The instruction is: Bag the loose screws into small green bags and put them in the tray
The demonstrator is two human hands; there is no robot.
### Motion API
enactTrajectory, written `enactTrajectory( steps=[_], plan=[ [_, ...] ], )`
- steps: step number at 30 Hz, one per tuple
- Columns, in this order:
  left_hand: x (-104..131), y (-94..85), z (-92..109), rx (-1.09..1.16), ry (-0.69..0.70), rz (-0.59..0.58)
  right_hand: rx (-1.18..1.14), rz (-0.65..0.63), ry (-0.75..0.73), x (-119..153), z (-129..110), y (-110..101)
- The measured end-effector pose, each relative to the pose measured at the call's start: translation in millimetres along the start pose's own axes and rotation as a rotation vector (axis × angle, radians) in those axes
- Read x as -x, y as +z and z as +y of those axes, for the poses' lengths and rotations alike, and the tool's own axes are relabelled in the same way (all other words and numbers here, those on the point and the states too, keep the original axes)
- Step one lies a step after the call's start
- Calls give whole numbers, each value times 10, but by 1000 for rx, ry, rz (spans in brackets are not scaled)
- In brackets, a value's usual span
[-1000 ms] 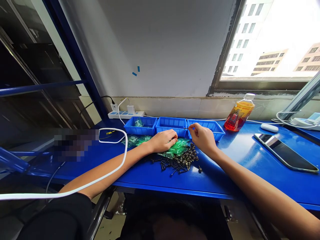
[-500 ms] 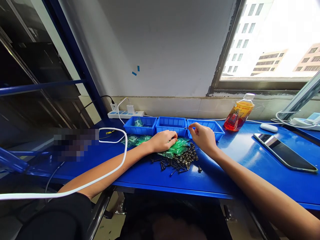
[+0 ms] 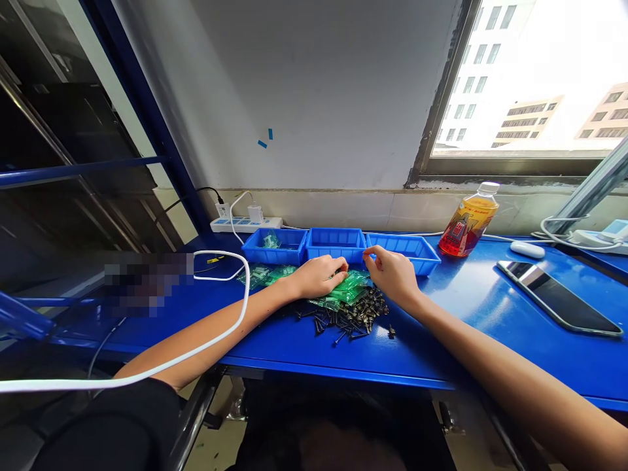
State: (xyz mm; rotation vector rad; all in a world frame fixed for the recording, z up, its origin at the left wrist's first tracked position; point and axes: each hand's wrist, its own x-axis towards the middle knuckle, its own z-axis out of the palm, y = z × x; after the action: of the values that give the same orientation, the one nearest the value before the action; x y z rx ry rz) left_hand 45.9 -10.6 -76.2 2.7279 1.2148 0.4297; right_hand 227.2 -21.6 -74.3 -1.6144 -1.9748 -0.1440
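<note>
My left hand (image 3: pixel 318 277) rests on a heap of green plastic bags (image 3: pixel 343 291), its fingers curled and thumb low; what is inside them is hidden. My right hand (image 3: pixel 392 271) hangs before the blue bins, over the right end of the heap. Its thumb and forefinger come together in a pinch, and I cannot make out anything between them. Just below both hands lies a pile of dark screws (image 3: pixel 366 314), with one small piece (image 3: pixel 391 332) apart on the right. More clear-and-green bags (image 3: pixel 265 275) lie left of my left hand.
Three blue bins stand in a row: left bin (image 3: pixel 255 254) with a small clear bag (image 3: pixel 271 240), middle bin (image 3: pixel 336 254), right bin (image 3: pixel 426 267). Rightward are a drink bottle (image 3: pixel 468 222), a white case (image 3: pixel 527 250) and a phone (image 3: pixel 559 297). A white cable (image 3: pixel 216 337) crosses my left forearm.
My right hand has shifted slightly left and down. The thin dark screw that stuck out from its fingertips no longer shows. My left hand stays in place on the bags.
</note>
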Motion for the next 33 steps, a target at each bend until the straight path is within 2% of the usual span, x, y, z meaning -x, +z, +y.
enactTrajectory(
  steps=[5, 7, 15, 18, 28, 31, 33],
  plan=[
    [1, 2, -9, 5, 3, 2, 12, 77, -5, -41, 37, -116],
    [-1, 5, -11, 12, 8, 8, 38, 68, -17, -59, 60, -161],
    [-11, 4, -8, 38, 24, 20, 306, -286, -150, 3, -21, -99],
    [-10, 2, -4, 40, 21, 17, 392, -320, -147, -1, -35, -101],
    [-12, 1, 8, 24, 30, 22, 398, -276, -120, -31, -19, -58],
    [-12, -4, 8, 18, 29, 19, 248, -145, -159, -60, 4, -96],
    [-12, -7, 8, 9, 31, 15, 44, 60, -238, -98, 7, -191]
  ],
)
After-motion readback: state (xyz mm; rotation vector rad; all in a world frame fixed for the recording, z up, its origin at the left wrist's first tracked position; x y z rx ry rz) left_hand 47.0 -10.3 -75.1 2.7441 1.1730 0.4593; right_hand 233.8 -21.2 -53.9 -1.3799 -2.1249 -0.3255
